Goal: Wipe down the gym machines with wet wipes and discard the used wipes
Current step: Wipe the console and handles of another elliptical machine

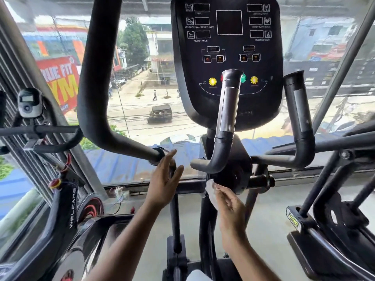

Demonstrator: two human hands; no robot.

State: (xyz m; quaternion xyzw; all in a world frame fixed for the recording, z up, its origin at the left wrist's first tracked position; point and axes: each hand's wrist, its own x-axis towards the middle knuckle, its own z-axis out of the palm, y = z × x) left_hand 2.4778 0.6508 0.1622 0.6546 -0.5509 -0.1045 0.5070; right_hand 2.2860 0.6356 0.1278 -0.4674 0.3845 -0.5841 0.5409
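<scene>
White wipe: a thin, crumpled wet wipe (211, 192) hangs from the right hand (230, 205), low in front of the elliptical's centre post, below the console (227, 57).
Right hand: fingers pinch the wipe at its lower edge; the rest droops free.
Left hand (164, 183): fingers straight and spread wide, holding nothing, just beside the end of the left moving handlebar (95, 94).
Handling: judged light, limp and damp; likely to fold or slip, so best bunched into the palm before pressing on a bar.
Take-hold: middle of the sheet, fingers behind it.
Inner grips: left grip (228, 110) and right grip (299, 110), hard and smooth with sensor plates.
Console text: "ROTATIONAL SPEED", "RESISTANCE"; other captions too blurred to read.
Neighbouring bike (67, 209): "WELCARE" on frame.
Banner outside (60, 82): "FIT" and "YM" partly readable.
</scene>
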